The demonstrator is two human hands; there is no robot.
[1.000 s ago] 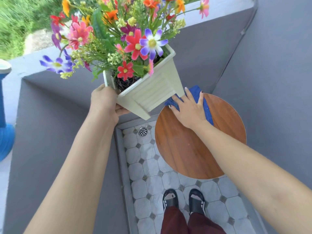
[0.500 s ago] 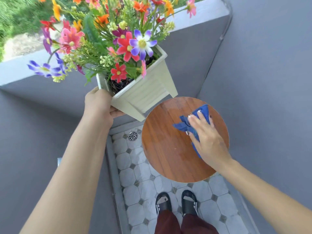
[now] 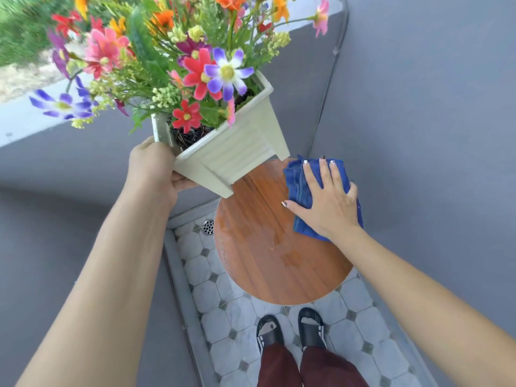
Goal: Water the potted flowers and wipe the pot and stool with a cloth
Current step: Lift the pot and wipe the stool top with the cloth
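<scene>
A square cream pot (image 3: 237, 155) full of colourful flowers (image 3: 195, 68) is held up in the air, tilted, to the left of and above the stool. My left hand (image 3: 153, 169) grips its near left corner. The round wooden stool top (image 3: 268, 247) stands below, with wet patches on its near half. A folded blue cloth (image 3: 298, 185) lies on the stool's far right part. My right hand (image 3: 326, 199) presses flat on the cloth, fingers spread.
Grey walls (image 3: 418, 135) close in on the left, back and right. The floor is pale octagonal tile (image 3: 212, 297) with a round drain (image 3: 208, 227) by the stool's left edge. My feet in black sandals (image 3: 290, 331) stand just before the stool.
My right hand has slid the blue cloth from the stool's middle right toward its far edge. The pot stays lifted in my left hand.
</scene>
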